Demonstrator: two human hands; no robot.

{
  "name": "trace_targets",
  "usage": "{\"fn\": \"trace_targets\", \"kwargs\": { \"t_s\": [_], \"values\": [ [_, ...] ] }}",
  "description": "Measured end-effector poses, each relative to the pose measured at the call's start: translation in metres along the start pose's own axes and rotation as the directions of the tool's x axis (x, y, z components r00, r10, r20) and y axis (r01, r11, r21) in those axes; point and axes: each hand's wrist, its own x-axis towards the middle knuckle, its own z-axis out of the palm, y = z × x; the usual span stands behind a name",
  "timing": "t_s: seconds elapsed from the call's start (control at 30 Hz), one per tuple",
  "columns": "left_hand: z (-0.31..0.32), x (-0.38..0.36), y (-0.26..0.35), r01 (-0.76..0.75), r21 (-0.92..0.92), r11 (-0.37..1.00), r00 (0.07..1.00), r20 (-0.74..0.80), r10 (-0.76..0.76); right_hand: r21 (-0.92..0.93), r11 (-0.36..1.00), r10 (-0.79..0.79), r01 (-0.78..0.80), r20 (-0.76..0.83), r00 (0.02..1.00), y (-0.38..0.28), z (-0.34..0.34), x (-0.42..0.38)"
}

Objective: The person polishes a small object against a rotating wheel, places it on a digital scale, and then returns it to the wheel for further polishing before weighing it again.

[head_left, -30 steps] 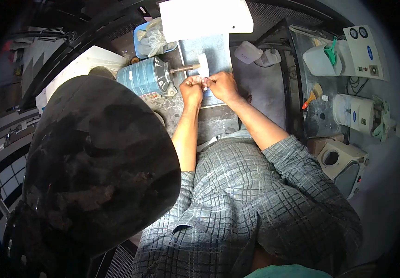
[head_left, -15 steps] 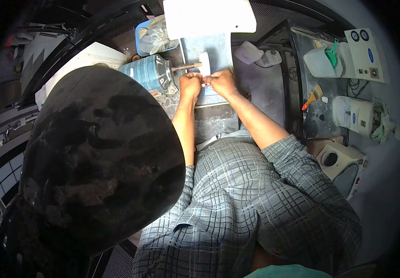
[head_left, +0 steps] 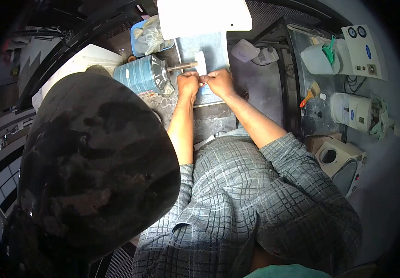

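My left hand (head_left: 188,85) and my right hand (head_left: 220,84) meet at the front edge of a white buffing wheel (head_left: 201,61). Fingers of both hands are closed around a small piece (head_left: 203,80); they cover most of it, so its kind is hidden. The wheel sits on the spindle (head_left: 180,67) of a blue electric motor (head_left: 140,75), which lies to the left of my hands. Beneath the wheel and hands is a grey-blue tray (head_left: 188,45) with pale rims.
A white panel (head_left: 204,18) overhangs the tray's back. At its left stands a blue bin (head_left: 137,48) with a plastic bag. A dark rounded cover (head_left: 98,171) blocks the left foreground. To the right are a brush (head_left: 309,96), a clear container (head_left: 313,61) and a gauge unit (head_left: 365,53).
The whole view has shifted slightly, with the bench things a little further left and up. Both hands stay together at the wheel, with only a slight change in finger position.
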Motion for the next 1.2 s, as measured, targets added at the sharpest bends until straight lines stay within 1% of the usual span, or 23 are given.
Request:
{"fn": "trace_targets", "kwargs": {
  "t_s": [0.07, 0.1, 0.13, 0.17, 0.2, 0.23, 0.3, 0.33, 0.4, 0.47, 0.53, 0.6, 0.63, 0.7, 0.73, 0.8, 0.83, 0.9, 0.93, 1.0, 1.07, 1.13, 1.2],
  "values": [
    [-0.004, -0.003, -0.001, 0.025, -0.005, 1.000, 1.000, -0.004, -0.025, -0.195, 0.972, -0.141, 0.131, -0.040, 0.989, -0.005, 0.001, -0.005],
    [-0.006, -0.008, 0.000, 0.034, -0.025, 0.999, 0.999, 0.006, -0.034, -0.253, 0.954, -0.167, 0.158, -0.015, 0.986, -0.003, 0.002, -0.005],
    [-0.007, -0.013, 0.002, 0.045, -0.046, 0.998, 0.999, 0.016, -0.044, -0.252, 0.955, -0.166, 0.157, -0.014, 0.986, 0.001, 0.005, -0.005],
    [-0.008, -0.015, 0.002, 0.045, -0.045, 0.998, 0.999, 0.015, -0.044, -0.267, 0.921, -0.309, 0.285, -0.050, 0.950, 0.006, 0.007, -0.005],
    [-0.010, -0.016, 0.001, 0.056, -0.102, 0.993, 0.998, 0.039, -0.052, -0.286, 0.868, -0.445, 0.407, -0.083, 0.892, 0.007, 0.008, -0.007],
    [-0.011, -0.017, -0.001, 0.068, -0.159, 0.985, 0.996, 0.064, -0.059, -0.286, 0.868, -0.445, 0.406, -0.082, 0.892, 0.008, 0.007, -0.009],
    [-0.011, -0.020, -0.001, 0.069, -0.155, 0.986, 0.996, 0.058, -0.061, -0.277, 0.777, -0.603, 0.565, -0.074, 0.794, 0.008, 0.004, -0.011],
    [-0.011, -0.021, 0.000, 0.071, -0.151, 0.986, 0.997, 0.054, -0.063, -0.277, 0.777, -0.604, 0.565, -0.073, 0.794, 0.010, 0.005, -0.010],
    [-0.009, -0.021, -0.001, 0.068, -0.165, 0.984, 0.997, 0.052, -0.061, -0.320, 0.675, -0.722, 0.664, -0.105, 0.684, 0.015, 0.007, -0.009],
    [-0.008, -0.022, -0.003, 0.067, -0.178, 0.982, 0.997, 0.049, -0.059, -0.346, 0.652, -0.742, 0.674, -0.110, 0.661, 0.018, 0.004, -0.010],
    [-0.005, -0.024, -0.003, 0.019, -0.103, 0.995, 0.998, 0.065, -0.012, -0.373, 0.627, -0.762, 0.684, -0.116, 0.637, 0.021, 0.001, -0.009],
    [-0.001, -0.023, -0.006, 0.014, -0.100, 0.995, 0.998, 0.059, -0.008, -0.347, 0.608, -0.791, 0.715, -0.187, 0.582, 0.024, -0.001, -0.007],
    [0.000, -0.020, -0.009, -0.009, -0.087, 0.996, 0.997, 0.080, 0.016, -0.347, 0.607, -0.792, 0.715, -0.186, 0.582, 0.025, 0.000, -0.007],
    [0.002, -0.020, -0.009, -0.056, -0.088, 0.995, 0.994, 0.093, 0.064, -0.254, 0.721, -0.692, 0.644, -0.217, 0.689, 0.026, 0.000, -0.006],
    [0.003, -0.022, -0.007, -0.055, -0.088, 0.995, 0.994, 0.094, 0.064, -0.254, 0.722, -0.691, 0.644, -0.218, 0.689, 0.025, 0.000, -0.005],
    [0.003, -0.024, -0.003, -0.036, -0.096, 0.995, 0.999, 0.014, 0.038, -0.226, 0.795, -0.600, 0.564, -0.154, 0.785, 0.023, 0.001, -0.003],
    [0.003, -0.025, -0.002, -0.036, -0.095, 0.995, 0.999, 0.016, 0.038, -0.226, 0.795, -0.599, 0.562, -0.157, 0.785, 0.021, 0.001, -0.004],
    [0.003, -0.027, 0.000, -0.058, -0.095, 0.994, 0.998, 0.003, 0.058, -0.218, 0.828, -0.549, 0.517, -0.124, 0.827, 0.017, 0.000, -0.007],
    [0.003, -0.026, 0.000, -0.059, -0.096, 0.994, 0.998, 0.001, 0.059, -0.217, 0.827, -0.550, 0.519, -0.122, 0.826, 0.018, 0.000, -0.008],
    [0.006, -0.023, -0.003, -0.031, -0.108, 0.994, 0.998, 0.058, 0.038, -0.276, 0.823, -0.551, 0.497, -0.172, 0.817, 0.020, -0.001, -0.008],
    [0.007, -0.024, -0.003, -0.045, -0.099, 0.994, 0.996, 0.071, 0.053, -0.278, 0.835, -0.529, 0.476, -0.168, 0.832, 0.019, -0.001, -0.008],
    [0.007, -0.025, -0.002, -0.044, -0.134, 0.990, 0.999, 0.015, 0.047, -0.236, 0.828, -0.549, 0.509, -0.158, 0.820, 0.018, 0.002, -0.007],
    [0.007, -0.028, 0.003, -0.012, -0.152, 0.988, 1.000, 0.015, 0.015, -0.241, 0.818, -0.565, 0.522, -0.162, 0.809, 0.017, 0.002, -0.009]
  ]
}}
